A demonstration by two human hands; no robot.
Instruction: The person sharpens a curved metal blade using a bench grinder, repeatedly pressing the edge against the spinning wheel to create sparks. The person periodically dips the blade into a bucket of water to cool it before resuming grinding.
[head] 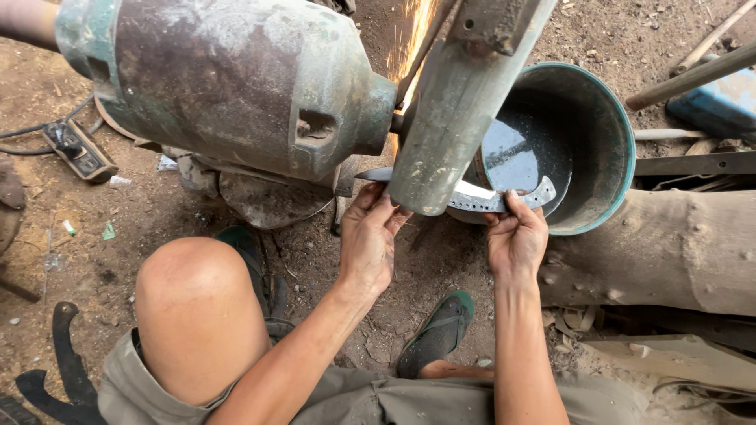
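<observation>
I hold a curved metal sickle blade [521, 197] with both hands under the guard [453, 110] of a bench grinder. My left hand [370, 240] grips the blade's left end, which pokes out as a point near the motor. My right hand [516, 236] pinches the right part of the blade, where a row of small holes shows. Orange sparks [411, 35] fly up behind the guard. The middle of the blade is hidden by the guard. The big worn green motor housing [228, 79] sits to the left of my hands.
A green bucket [610, 102] with dark water stands just behind the blade. A thick log [669, 244] lies at the right. A switch box with cable [77, 149] rests on the dirt at left. Dark curved blades [67, 362] lie at bottom left. My knee [193, 307] and sandalled feet are below.
</observation>
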